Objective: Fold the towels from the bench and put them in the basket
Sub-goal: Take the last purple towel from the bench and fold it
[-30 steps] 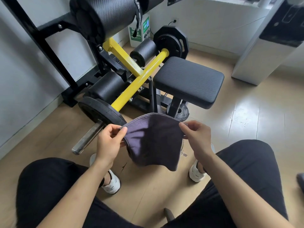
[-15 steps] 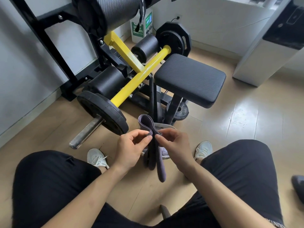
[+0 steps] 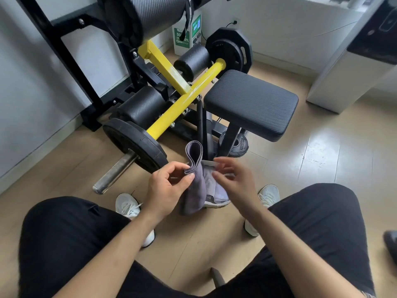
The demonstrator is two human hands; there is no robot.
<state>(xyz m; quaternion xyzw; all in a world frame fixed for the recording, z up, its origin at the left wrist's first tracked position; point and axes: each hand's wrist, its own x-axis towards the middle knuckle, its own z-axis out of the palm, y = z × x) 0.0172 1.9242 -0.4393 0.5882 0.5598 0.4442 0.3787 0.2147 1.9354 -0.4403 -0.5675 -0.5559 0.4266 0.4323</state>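
Head view, looking down past the person's black-trousered knees: the small grey-purple cloth towel (image 3: 194, 186) now hangs as a narrow doubled strip in front of the seated person. A second ago it was held open and wide between two hands; half a second ago both hands had met to bring its edges together. Now only the left hand (image 3: 166, 191) keeps it, thumb and forefinger pinching the stacked edges near the top, so that a loop of the fold stands up above the pinch and the rest hangs below. The right hand (image 3: 233, 179) has let go and sits just beside the towel, fingers loosely spread and curled, gripping nothing. Behind the strip, low near the floor between the white shoes (image 3: 129, 208), lies a paler grey bundle (image 3: 214, 190); it may be folded towels or the basket, but it is too hidden to tell which.

The black padded seat (image 3: 251, 104) of the yellow-framed weight machine (image 3: 182, 102) carries no towel. Judged from this, the fold has one halving done, and the freed right hand is likely placed to take the lower end for another fold or to steady the drop.
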